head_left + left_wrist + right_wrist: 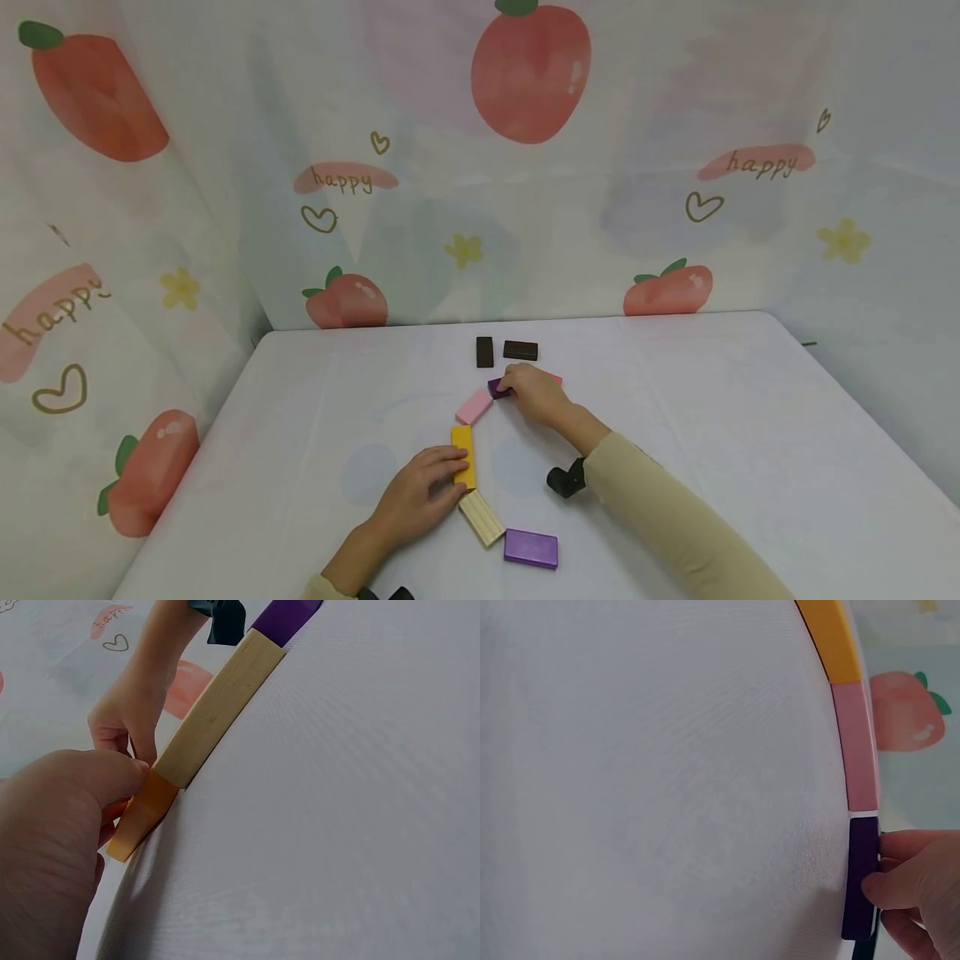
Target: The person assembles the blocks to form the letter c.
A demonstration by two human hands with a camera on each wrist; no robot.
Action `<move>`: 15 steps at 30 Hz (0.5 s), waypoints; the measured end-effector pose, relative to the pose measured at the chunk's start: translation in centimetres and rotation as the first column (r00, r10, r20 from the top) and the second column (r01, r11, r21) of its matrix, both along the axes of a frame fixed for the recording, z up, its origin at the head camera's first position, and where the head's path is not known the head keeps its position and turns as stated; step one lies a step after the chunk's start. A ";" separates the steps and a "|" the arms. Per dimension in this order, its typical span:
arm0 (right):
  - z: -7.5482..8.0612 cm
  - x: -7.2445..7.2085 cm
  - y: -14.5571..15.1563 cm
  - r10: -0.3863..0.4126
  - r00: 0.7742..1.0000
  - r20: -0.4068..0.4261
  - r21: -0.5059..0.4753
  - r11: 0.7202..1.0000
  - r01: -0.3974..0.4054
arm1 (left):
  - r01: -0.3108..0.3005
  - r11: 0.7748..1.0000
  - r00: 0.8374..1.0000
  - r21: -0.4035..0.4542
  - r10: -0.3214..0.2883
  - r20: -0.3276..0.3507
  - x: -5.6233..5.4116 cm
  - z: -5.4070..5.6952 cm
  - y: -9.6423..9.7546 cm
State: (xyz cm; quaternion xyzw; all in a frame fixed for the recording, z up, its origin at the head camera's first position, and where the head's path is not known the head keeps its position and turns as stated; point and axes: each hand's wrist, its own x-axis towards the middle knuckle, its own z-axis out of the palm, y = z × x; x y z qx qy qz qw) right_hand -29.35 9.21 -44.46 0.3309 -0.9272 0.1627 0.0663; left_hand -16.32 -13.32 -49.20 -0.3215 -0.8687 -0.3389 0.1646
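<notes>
You pinch the dark purple block [858, 855] between the thumb and fingers of your right hand [536, 393], just beyond the pink block [474, 407]. Your left hand [416, 497] holds the yellow block [462, 438], thumb at its near end, fingers across it. A pale wooden block [482, 518] continues the curve toward you, meeting a brighter purple block [531, 549]. Two dark blocks [484, 352] lie farther back on the white table [750, 433].

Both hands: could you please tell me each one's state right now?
Left hand: closed, holding the yellow block.
Right hand: closed, holding the dark purple block.
</notes>
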 end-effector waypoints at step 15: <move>-0.2 0.1 0.2 0.026 0.999 -0.029 -0.024 0.999 -0.027 | 0.002 1.000 1.000 0.002 -0.002 0.022 -0.1 -0.1 0.0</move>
